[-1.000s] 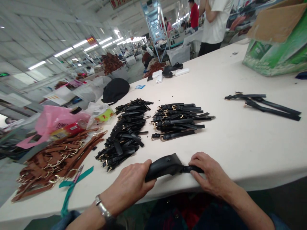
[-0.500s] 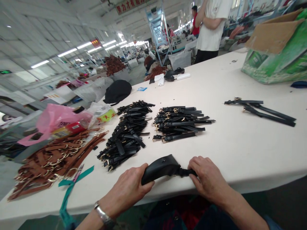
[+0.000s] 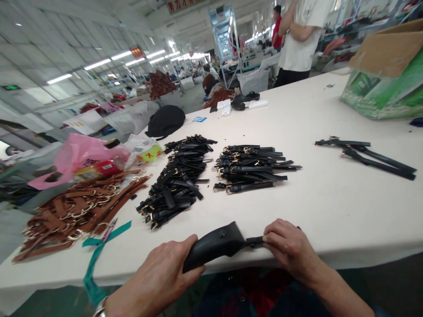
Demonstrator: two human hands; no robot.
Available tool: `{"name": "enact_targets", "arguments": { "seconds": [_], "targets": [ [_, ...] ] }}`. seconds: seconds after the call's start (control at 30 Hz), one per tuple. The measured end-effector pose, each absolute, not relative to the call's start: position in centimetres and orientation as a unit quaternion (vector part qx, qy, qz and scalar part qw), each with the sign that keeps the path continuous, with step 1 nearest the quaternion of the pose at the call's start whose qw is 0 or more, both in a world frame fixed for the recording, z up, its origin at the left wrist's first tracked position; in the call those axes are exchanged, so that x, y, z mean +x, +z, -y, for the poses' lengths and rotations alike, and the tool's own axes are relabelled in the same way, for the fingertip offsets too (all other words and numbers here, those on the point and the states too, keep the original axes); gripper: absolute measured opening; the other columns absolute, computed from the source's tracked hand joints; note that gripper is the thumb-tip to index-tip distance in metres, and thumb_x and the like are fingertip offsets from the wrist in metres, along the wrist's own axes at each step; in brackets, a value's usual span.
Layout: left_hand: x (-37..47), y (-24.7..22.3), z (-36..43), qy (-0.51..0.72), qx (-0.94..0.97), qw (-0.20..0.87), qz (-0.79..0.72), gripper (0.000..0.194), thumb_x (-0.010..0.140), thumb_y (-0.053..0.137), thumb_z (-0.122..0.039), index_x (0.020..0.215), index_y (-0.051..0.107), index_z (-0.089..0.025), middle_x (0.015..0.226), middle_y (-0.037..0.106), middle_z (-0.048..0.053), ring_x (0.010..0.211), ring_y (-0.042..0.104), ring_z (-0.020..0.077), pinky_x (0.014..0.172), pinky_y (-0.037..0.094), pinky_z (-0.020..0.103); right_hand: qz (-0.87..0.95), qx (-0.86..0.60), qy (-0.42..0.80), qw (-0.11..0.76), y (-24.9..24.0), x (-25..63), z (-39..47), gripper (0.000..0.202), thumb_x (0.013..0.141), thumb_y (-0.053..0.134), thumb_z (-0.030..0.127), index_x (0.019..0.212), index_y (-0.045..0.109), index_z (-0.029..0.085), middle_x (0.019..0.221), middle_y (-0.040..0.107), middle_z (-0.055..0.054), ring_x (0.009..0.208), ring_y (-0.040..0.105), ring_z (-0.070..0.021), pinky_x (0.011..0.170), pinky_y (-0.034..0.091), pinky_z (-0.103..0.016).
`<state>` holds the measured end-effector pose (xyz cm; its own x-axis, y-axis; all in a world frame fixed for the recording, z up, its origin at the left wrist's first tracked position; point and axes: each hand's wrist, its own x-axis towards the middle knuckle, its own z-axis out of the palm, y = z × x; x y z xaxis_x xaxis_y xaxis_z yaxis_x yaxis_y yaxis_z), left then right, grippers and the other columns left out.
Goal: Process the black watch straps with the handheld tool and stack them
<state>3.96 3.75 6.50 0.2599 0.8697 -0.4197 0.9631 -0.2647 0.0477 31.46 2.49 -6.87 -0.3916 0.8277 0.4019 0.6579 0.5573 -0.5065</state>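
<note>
A black leather strap (image 3: pixel 214 245) with a wide, curved middle part is held over the table's front edge. My left hand (image 3: pixel 161 273) is closed around the wide part's left end, thumb on top. At the right, the strap tapers to a narrow end piece (image 3: pixel 254 241), which the fingers of my right hand (image 3: pixel 289 246) pinch. A small black tip shows past the knuckles of that hand; the rest there is hidden. Beyond my hands lie two piles of black buckled straps, a left pile (image 3: pixel 180 180) and a right pile (image 3: pixel 254 167), with gold-coloured buckles.
Brown straps with metal rings (image 3: pixel 79 207) are heaped at the left, beside scissors (image 3: pixel 110 229) tied with green ribbon (image 3: pixel 94 264). A pink bag (image 3: pixel 76 154) and a black cap (image 3: pixel 167 121) lie behind. Loose black straps (image 3: pixel 380 160) and a green carton (image 3: pixel 380 94) are at right. A person (image 3: pixel 299 44) stands beyond.
My left hand has shifted left and down, and the wide part of the strap has come along. My hands are farther apart, and a black tip now shows past my right hand.
</note>
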Motion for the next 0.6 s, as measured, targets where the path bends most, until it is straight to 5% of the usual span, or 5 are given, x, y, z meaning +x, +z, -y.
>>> {"name": "enact_targets", "arguments": {
  "seconds": [0.37,0.6],
  "targets": [
    [7.2,6.5,-3.5,-0.204,0.783,0.177,-0.560,0.028,0.079,0.046,-0.039,0.102,0.052,-0.025,0.091,0.064,0.006,0.090,0.059,0.0242,0.077,0.043,0.034,0.811,-0.445,0.175,0.337,-7.1,31.5,-2.4,0.012,0.082,0.047,0.012,0.077,0.055,0.018,0.079,0.057,-0.005,0.077,0.049,-0.0178,0.066,0.040,-0.030],
    [9.0,5.3,-3.7,-0.176,0.808,0.139,-0.545,0.024,0.082,0.044,-0.037,0.100,0.049,-0.024,0.087,0.064,0.005,0.083,0.060,0.0231,0.070,0.043,0.031,0.756,-0.481,0.239,0.373,-7.1,32.0,-2.6,0.019,0.068,0.050,0.005,0.079,0.054,0.019,0.076,0.057,-0.002,0.074,0.052,-0.0160,0.064,0.040,-0.027]
  ]
}}
